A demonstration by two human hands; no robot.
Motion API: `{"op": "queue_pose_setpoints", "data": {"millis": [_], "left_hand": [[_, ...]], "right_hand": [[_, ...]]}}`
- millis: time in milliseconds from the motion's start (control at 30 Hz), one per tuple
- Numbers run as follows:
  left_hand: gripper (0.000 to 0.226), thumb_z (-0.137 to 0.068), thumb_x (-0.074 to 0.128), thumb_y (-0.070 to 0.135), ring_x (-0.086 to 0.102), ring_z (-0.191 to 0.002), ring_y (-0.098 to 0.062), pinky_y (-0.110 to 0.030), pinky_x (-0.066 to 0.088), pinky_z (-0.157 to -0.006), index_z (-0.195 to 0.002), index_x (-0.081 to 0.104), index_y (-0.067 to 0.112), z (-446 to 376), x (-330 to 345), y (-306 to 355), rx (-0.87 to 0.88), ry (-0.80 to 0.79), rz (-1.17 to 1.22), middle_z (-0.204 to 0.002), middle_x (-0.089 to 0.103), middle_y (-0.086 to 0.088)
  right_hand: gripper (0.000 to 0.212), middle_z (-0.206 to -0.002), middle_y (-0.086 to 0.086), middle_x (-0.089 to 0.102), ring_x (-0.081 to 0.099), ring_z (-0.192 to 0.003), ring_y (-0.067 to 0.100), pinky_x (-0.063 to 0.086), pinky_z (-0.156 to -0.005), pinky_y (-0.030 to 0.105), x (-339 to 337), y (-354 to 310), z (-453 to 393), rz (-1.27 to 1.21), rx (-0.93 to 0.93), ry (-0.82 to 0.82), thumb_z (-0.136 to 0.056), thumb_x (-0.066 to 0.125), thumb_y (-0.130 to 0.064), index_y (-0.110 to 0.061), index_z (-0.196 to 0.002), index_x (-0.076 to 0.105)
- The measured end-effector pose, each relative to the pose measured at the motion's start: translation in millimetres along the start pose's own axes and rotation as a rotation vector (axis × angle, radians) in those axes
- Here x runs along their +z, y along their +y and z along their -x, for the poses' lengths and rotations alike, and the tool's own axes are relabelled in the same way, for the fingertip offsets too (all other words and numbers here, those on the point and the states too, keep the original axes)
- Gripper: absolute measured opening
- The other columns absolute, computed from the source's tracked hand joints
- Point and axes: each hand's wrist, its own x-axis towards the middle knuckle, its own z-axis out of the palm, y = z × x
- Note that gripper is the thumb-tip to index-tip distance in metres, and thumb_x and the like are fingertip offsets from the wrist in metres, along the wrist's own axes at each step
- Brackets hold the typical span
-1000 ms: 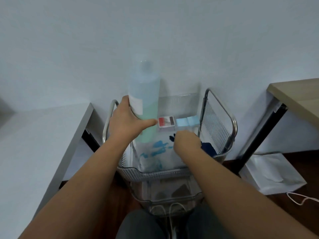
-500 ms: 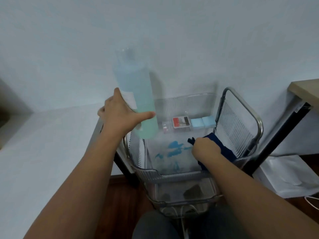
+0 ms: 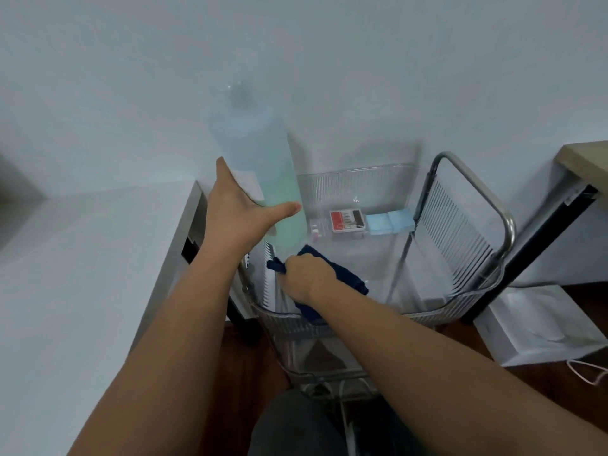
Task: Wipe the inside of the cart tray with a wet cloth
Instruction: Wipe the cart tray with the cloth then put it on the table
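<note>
Cloth (image 3: 345,274), dark blue and bunched, sits under the right hand (image 3: 307,274), which is clenched around it and presses it onto the floor of the cart tray (image 3: 378,258) at the tray's seven o'clock corner, close to the left wall. The left hand (image 3: 237,218) grasps a tall translucent bottle (image 3: 263,166) of pale green liquid low on its body, holding it up over the tray's nine o'clock side so the floor beneath is free to wipe. At twelve o'clock, against the back wall, lie a small red-and-white box (image 3: 348,221) and two pale blue blocks (image 3: 388,220). The cloth looks soft and limp, and if it is wet it should cling and drag a little on the clear plastic, so a gathered fistful from above, as here, suits it better than a pinch at an edge. The tray seems stiff, ribbed and light, likely to shift under a hard push. The bottle appears fairly full, so probably heavy and smooth-sided; a wrap around its lower body looks the safest hold.
</note>
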Motion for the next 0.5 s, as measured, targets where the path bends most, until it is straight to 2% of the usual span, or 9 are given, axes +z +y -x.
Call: {"op": "queue_pose_setpoints", "data": {"millis": [67,100,167,233,300,500], "left_hand": [[0.092,-0.045,0.093,0.046,0.061,-0.099,0.004,-0.027,0.060,-0.067,-0.119,0.038,0.036,0.6,-0.7,0.7,0.014,-0.006,-0.005,-0.112,0.060,0.021],[0.091,-0.045,0.093,0.046,0.061,-0.098,0.006,-0.022,0.058,-0.064,-0.117,0.038,0.036,0.6,-0.9,0.9,0.024,-0.012,-0.014,-0.110,0.059,0.022],[0.090,-0.045,0.092,0.046,0.059,-0.098,0.005,-0.020,0.055,-0.067,-0.114,0.035,0.038,0.3,-0.8,1.4,0.039,-0.019,-0.027,-0.107,0.055,0.025],[0.091,-0.044,0.091,0.046,0.057,-0.102,-0.002,-0.025,0.054,-0.076,-0.114,0.033,0.038,-1.0,0.3,0.4,0.039,-0.021,-0.019,-0.106,0.052,0.026],[0.091,-0.043,0.090,0.049,0.057,-0.105,-0.006,-0.026,0.053,-0.077,-0.113,0.032,0.040,-1.1,0.8,-0.3,0.035,-0.026,-0.019,-0.108,0.053,0.025],[0.091,-0.042,0.090,0.052,0.056,-0.101,-0.006,-0.017,0.048,-0.072,-0.112,0.034,0.035,0.5,-0.7,1.6,0.040,-0.052,-0.060,-0.107,0.054,0.022]], "right_hand": [[0.031,-0.103,0.017,0.066,0.058,-0.077,0.028,0.047,-0.065,0.033,2.4,-0.7,-2.5,-0.031,-0.040,-0.046,-0.099,0.037,-0.032,-0.009,-0.087,0.054],[0.037,-0.109,0.018,0.065,0.060,-0.086,0.030,0.048,-0.071,0.035,2.2,1.2,-4.2,-0.028,-0.052,-0.092,-0.099,0.036,-0.035,-0.006,-0.093,0.057],[0.047,-0.134,0.019,0.050,0.053,-0.113,0.035,0.044,-0.094,0.040,1.5,5.5,-6.9,0.019,-0.054,-0.173,-0.101,0.032,-0.038,-0.002,-0.120,0.056],[0.054,-0.151,0.020,0.031,0.037,-0.130,0.039,0.032,-0.108,0.047,2.8,5.7,-10.1,0.056,-0.037,-0.186,-0.101,0.030,-0.041,-0.003,-0.136,0.046],[0.055,-0.155,0.019,0.021,0.028,-0.136,0.041,0.025,-0.112,0.050,5.1,2.9,-14.5,0.042,-0.021,-0.161,-0.101,0.032,-0.042,-0.006,-0.142,0.040],[0.053,-0.155,0.018,0.021,0.022,-0.138,0.042,0.020,-0.113,0.051,1.9,5.1,-23.6,0.045,-0.079,-0.154,-0.101,0.033,-0.041,-0.017,-0.148,0.031]]}}
